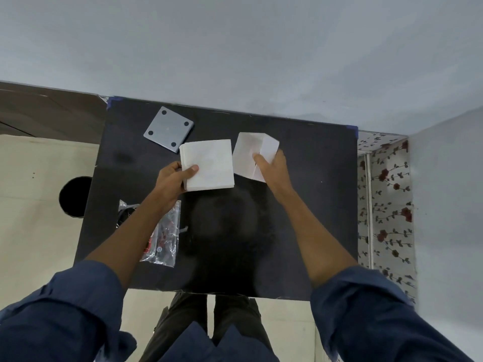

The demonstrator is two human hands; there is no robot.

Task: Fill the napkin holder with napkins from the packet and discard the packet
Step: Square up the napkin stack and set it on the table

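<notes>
Napkin stack is pinched in your left hand mid-table; your right hand grips the white napkin holder, empty packet near the left edge.

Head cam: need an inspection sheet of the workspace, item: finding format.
Surface: black table, bare at centre and right.
Job's things: white napkin stack held at its left edge; white napkin holder, open box, tilted; empty clear packet lying flat near the table's left edge.
Clutter: grey square lid with four dark pads facing up, far left, beside the stack.
Grippers: left hand pinches the stack; right hand grips the holder.
Cables: nothing seen.
Surroundings: grey wall behind, dark round bin on the floor at left, floral panel at right.
</notes>
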